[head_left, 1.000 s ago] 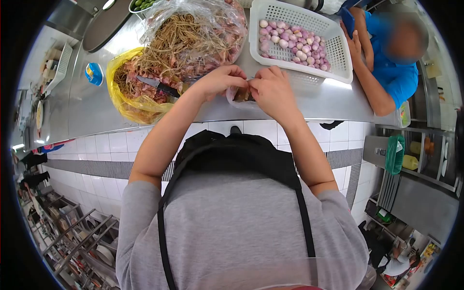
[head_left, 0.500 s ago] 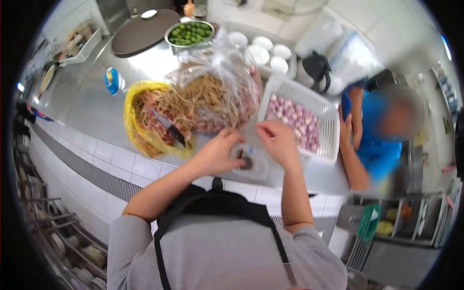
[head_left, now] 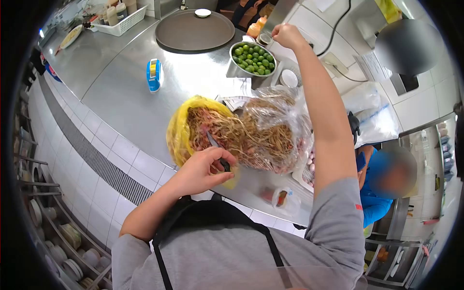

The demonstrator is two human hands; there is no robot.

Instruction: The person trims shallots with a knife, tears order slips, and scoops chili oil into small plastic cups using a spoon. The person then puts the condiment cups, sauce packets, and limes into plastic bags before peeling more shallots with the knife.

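Observation:
My left hand (head_left: 205,169) is curled round the black handle of a knife (head_left: 213,141) at the counter's front edge. The blade lies over a yellow plastic bag (head_left: 176,128) holding dry brown roots and reddish scraps. Beside it a clear plastic bag (head_left: 300,113) holds more dry stringy roots (head_left: 266,140). My right hand (head_left: 288,36) is stretched far forward, fingers pinched together near a small jar (head_left: 264,38); whatever is in them cannot be made out. Close to my body lies a small clear bag (head_left: 291,205) with dark bits inside.
A metal bowl of green limes (head_left: 252,59) stands behind the bags, with paper slips (head_left: 237,89) nearby. Further left are a round brown tray (head_left: 188,31) and a blue tape dispenser (head_left: 154,76). A white basket (head_left: 304,176) of shallots and a person in blue (head_left: 374,208) are at the right.
My right hand has swung from above the small bag to far forward. My left hand has moved left onto the knife handle. The view has turned left, showing more counter.

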